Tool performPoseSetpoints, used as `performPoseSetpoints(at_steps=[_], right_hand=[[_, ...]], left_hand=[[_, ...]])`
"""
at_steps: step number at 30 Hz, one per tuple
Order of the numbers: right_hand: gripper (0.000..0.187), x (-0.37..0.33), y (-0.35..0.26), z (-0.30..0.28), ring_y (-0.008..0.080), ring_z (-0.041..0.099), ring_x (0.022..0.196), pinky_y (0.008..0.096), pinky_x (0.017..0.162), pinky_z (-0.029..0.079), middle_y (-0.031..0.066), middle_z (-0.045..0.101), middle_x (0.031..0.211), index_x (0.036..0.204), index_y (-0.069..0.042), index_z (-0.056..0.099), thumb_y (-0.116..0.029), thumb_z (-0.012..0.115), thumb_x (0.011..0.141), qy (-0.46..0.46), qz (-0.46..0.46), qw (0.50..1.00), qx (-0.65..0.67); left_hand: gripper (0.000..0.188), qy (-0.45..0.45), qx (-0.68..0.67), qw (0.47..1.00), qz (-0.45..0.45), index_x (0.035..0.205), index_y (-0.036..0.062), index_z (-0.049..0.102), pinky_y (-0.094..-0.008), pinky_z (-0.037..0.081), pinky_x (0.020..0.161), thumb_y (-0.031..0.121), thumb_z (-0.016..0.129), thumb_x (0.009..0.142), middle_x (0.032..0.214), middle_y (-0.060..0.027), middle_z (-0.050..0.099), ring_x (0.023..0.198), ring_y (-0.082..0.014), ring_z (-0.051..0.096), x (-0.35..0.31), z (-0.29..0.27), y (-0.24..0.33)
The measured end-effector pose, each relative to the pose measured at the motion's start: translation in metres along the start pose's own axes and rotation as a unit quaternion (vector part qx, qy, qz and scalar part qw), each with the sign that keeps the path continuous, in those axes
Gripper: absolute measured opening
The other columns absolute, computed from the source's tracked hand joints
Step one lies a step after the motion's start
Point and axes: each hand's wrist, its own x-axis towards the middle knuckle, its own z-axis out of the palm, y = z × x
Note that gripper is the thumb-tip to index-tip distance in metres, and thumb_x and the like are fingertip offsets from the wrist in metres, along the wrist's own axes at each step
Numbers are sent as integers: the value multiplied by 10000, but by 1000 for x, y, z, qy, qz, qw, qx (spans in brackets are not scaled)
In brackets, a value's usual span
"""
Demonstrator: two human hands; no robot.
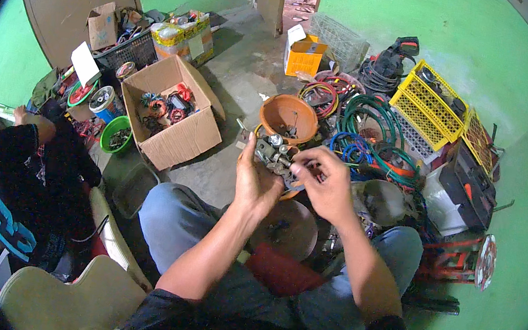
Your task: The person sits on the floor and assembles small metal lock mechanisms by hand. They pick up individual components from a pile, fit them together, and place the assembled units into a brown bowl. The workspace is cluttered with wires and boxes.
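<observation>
Hands working over a small metal assembly, held in front of the seated person's knees.
Left hand [260, 187] grips the greyish metal assembly [270, 152] between thumb and fingers; right hand [326, 184] has curled fingers at its right side, can't tell if pinching. Orange-brown bowl [274, 109] just beyond, round plate [287, 230] below between the knees, cardboard box [188, 140] to the left, yellow crate [419, 115] far right.

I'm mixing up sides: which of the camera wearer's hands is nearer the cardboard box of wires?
The left hand, to the right of the cardboard box; the right hand is farther right.
</observation>
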Motion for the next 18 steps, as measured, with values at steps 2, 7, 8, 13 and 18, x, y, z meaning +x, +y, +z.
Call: performPoseSetpoints(at_steps=[2,7,8,13,18], right_hand=[[206,-7,-5,-5,218,668,904,321,781,504,101,694,991,970,-26,685,-114,769,805,-7,-17,999,-51],[191,-8,-1,-14,221,653,831,331,761,502,99,690,961,935,-20,686,-85,781,783,28,24,999,-22],[185,-7,0,-15,224,650,818,333,759,502,100,689,955,928,-16,686,-81,781,783,33,31,999,-8],[136,-9,-7,-22,256,652,830,355,773,497,123,674,925,891,9,661,-56,748,809,68,-19,996,-58],[123,-15,-8,-28,285,650,858,371,790,489,144,651,913,874,23,615,-35,715,832,90,-25,992,-81]], left_hand=[[488,0,18,1000,-26,1216,78,531,-426,475,931,510,491,992,1074,-95,632,1033,-237,604,-3,1,-4],[537,0,70,997,-30,1199,83,535,-425,453,962,565,509,964,1103,-87,621,1051,-232,585,2,12,-21],[527,1,76,997,-31,1184,85,543,-427,457,957,563,512,964,1073,-80,629,1038,-229,592,2,14,-23],[495,-4,87,995,-40,1137,98,576,-430,479,909,558,508,966,971,-51,645,975,-218,609,9,20,-34],[404,1,62,996,-65,1133,93,534,-392,492,849,471,514,994,986,-65,620,924,-199,612,15,25,-43]])
